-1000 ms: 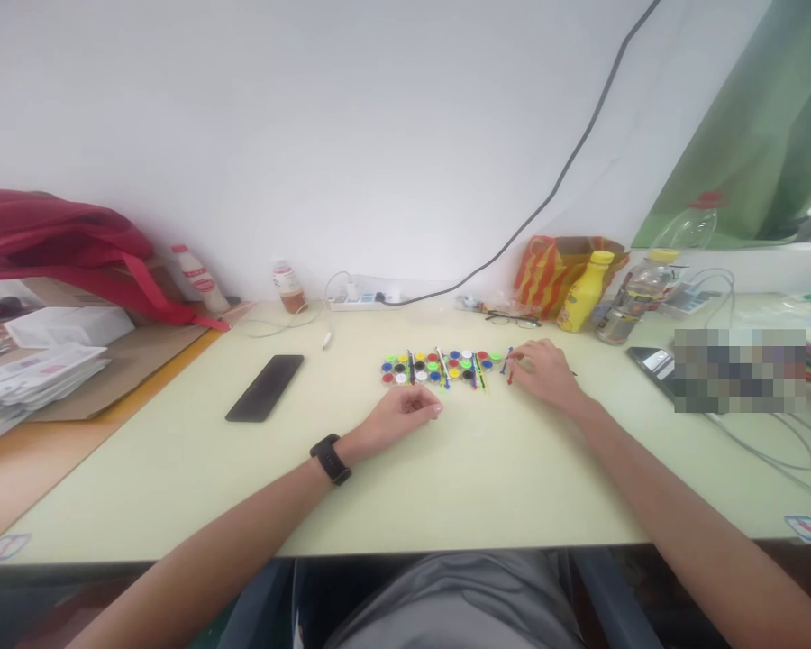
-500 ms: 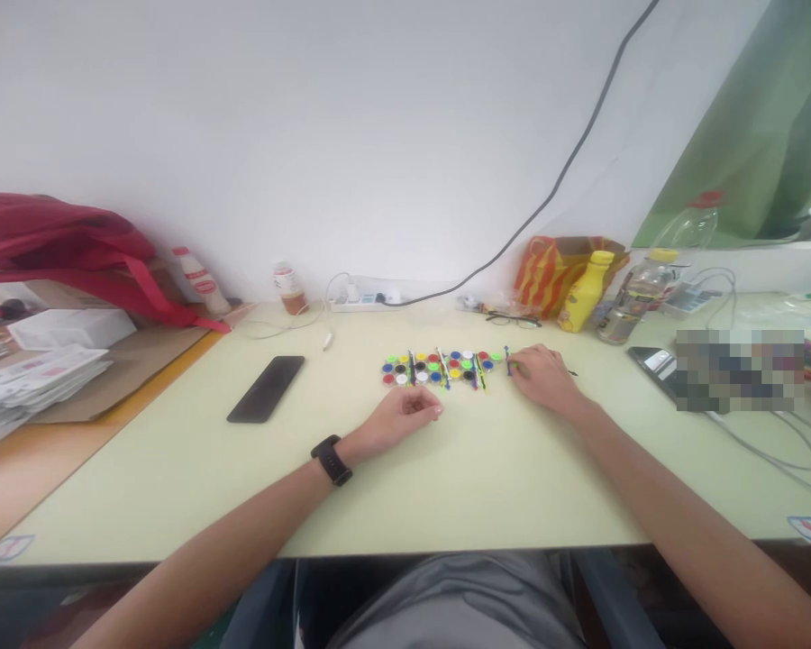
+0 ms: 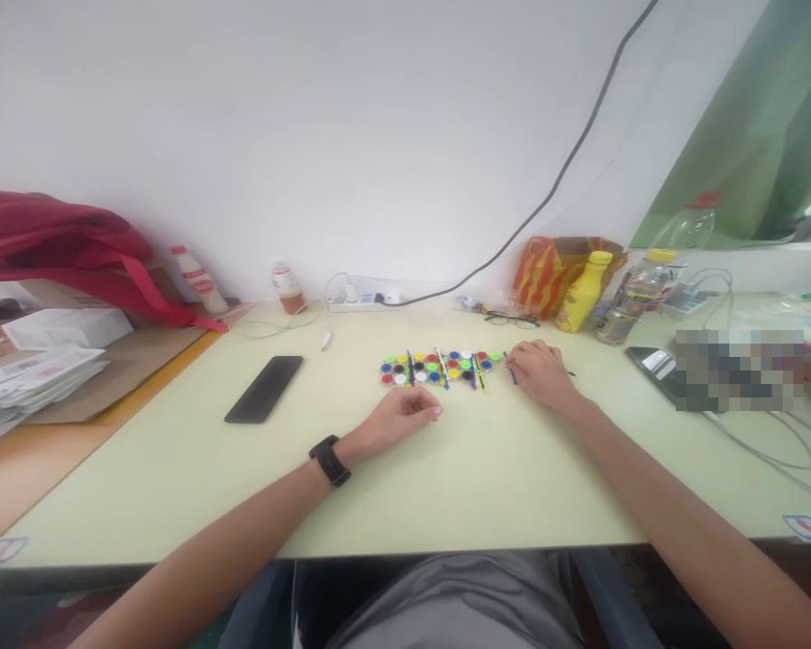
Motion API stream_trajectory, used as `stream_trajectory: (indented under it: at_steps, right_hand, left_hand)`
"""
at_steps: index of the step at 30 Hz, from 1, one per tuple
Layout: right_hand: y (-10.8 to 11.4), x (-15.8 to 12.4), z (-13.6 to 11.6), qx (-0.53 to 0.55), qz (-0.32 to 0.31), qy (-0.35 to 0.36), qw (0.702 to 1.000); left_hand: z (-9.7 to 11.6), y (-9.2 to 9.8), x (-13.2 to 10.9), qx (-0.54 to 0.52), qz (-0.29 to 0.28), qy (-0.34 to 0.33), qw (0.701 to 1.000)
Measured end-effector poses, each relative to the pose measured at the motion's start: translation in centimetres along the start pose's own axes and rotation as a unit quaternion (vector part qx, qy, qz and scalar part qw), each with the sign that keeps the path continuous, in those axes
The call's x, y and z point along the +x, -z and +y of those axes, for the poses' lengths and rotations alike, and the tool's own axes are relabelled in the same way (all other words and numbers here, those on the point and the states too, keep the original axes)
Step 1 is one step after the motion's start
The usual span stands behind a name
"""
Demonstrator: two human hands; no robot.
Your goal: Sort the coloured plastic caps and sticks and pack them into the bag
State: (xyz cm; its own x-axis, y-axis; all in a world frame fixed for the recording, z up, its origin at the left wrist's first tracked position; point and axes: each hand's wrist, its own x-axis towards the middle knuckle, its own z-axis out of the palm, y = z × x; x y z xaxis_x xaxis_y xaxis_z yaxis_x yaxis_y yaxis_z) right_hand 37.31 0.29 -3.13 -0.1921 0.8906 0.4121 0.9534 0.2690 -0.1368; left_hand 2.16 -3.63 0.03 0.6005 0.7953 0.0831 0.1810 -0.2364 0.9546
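Coloured discs [image 3: 400, 369], small and round, lie centre frame in a block of short rows on the pale tabletop [image 3: 243, 496]. Observations, near to far:

Left hand [image 3: 405, 417], black smartwatch [image 3: 330, 461] on its wrist, rests just below the block. Fingers loosely curled, thumb apart, nothing seen in its grasp; probably parked there to leave the rows uncovered.

Thin multicoloured sticks [image 3: 441, 365] stand in upright bundles between groups of discs, seemingly as dividers.

Right hand [image 3: 542, 371], right of the block, bends its fingertips down over a blue stick [image 3: 514, 377]; whether it is pinched or merely pressed, cannot tell. The low wrist suggests fine positioning against the block's end.

Smartphone [image 3: 263, 389] lies flat, left of centre, likely put aside to keep the middle free for handwork.

Farther: eyeglasses [image 3: 512, 320], yellow bottle [image 3: 584, 293], striped bag [image 3: 537, 270]. Power strip [image 3: 361, 302] sits along the wall [image 3: 311, 135], presumably for cable reach.
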Motion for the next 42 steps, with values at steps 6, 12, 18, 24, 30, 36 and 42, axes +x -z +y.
stream_trajectory:
  at_steps: [6,12,18,24,30,36,42]
  right_hand:
    - [0.2,0.0,-0.2,0.007,0.008,0.002,1.0]
    - [0.5,0.0,-0.4,0.041,0.028,0.009,0.999]
    - [1.3,0.4,-0.7,0.11,0.075,0.028,0.991]
    - [2.1,0.0,-1.5,0.162,0.067,-0.034,0.984]
    - [1.4,-0.4,-2.1,0.213,0.068,-0.014,0.975]
    - [1.9,-0.7,-2.8,0.228,0.058,0.004,0.972]
    - [2.4,-1.0,-2.8,0.214,0.06,0.033,0.974]
  left_hand:
    - [0.0,0.0,0.0,0.0,-0.003,0.002,1.0]
    - [0.0,0.0,-0.1,0.002,-0.003,0.002,1.0]
    - [0.0,0.0,-0.1,0.005,-0.003,-0.003,1.0]
    - [0.1,0.0,-0.1,0.026,-0.005,-0.01,1.0]
    - [0.1,0.1,-0.1,0.028,-0.008,-0.011,1.0]
    - [0.4,0.0,-0.1,0.033,-0.006,-0.011,0.999]
    - [0.4,0.0,-0.1,0.032,-0.003,-0.005,0.999]
